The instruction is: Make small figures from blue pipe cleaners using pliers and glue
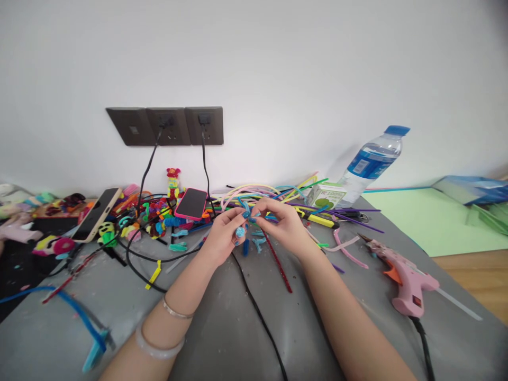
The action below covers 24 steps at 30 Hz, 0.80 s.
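Observation:
Over the middle of the grey table, my left hand (222, 235) pinches a short blue pipe cleaner (243, 204) between thumb and fingertips. Meeting it there, my right hand (281, 225) has thumb and forefinger closed on a small blue piece by the same pipe cleaner. Whether the two pieces are joined is too small to tell. A light-blue rosette (239, 232) shows against the fingers of my left hand. Below the hands lie short blue pipe cleaner pieces (259, 243) and a red glittery pipe cleaner (278, 262).
A pink glue gun (408, 286) lies at the right, its cord running to the front. Behind are a tilted water bottle (371, 164), a small box (327, 194) and a yellow cutter (320, 219). Two phones (191, 204) and colourful pipe cleaner figures crowd the left; black cables cross the table.

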Each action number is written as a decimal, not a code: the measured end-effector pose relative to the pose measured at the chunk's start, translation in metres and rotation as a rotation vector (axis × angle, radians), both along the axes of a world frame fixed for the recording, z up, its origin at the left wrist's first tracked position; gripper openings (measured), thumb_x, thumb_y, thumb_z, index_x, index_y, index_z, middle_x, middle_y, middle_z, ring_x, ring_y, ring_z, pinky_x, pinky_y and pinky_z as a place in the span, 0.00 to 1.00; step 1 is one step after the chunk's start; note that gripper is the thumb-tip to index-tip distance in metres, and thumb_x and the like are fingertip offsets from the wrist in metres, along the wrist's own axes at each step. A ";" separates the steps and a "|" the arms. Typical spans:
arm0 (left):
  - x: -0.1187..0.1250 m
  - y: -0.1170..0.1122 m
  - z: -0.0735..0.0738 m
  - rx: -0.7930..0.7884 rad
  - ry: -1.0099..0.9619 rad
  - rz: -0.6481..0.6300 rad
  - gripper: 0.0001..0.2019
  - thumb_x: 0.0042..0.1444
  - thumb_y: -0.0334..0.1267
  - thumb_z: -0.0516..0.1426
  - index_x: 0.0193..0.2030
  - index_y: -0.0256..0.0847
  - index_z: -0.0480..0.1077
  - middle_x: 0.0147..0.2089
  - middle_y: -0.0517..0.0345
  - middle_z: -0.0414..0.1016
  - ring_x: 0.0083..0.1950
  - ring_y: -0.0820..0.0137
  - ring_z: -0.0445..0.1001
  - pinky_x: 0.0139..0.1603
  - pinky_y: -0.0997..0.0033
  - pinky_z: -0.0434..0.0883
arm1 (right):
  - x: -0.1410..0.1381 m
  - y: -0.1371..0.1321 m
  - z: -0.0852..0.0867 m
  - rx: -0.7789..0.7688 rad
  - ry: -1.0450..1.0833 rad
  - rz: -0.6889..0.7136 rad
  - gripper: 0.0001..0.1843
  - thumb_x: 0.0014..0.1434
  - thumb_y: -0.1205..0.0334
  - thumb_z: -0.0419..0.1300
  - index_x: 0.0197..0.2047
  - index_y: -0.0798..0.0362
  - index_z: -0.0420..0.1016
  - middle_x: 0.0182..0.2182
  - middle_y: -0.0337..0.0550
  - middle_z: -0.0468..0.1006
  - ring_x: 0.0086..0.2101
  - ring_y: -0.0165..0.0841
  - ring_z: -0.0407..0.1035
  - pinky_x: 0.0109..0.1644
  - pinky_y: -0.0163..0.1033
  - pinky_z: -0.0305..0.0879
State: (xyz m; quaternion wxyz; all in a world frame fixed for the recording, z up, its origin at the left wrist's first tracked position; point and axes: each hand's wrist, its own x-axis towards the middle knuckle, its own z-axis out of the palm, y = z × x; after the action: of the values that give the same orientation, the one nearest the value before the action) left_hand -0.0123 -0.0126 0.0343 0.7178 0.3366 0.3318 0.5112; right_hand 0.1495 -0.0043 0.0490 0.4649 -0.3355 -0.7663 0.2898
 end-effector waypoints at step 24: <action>0.000 0.001 -0.004 0.003 0.022 0.029 0.17 0.41 0.43 0.70 0.33 0.37 0.72 0.21 0.67 0.63 0.19 0.82 0.57 0.16 0.81 0.53 | 0.001 0.004 -0.003 -0.006 0.019 -0.025 0.02 0.59 0.66 0.58 0.34 0.52 0.71 0.32 0.42 0.74 0.34 0.33 0.68 0.38 0.38 0.65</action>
State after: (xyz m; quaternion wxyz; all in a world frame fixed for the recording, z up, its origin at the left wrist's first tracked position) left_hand -0.0127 -0.0120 0.0307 0.7060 0.3384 0.3439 0.5184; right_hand 0.1503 -0.0003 0.0463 0.4748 -0.3437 -0.7566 0.2896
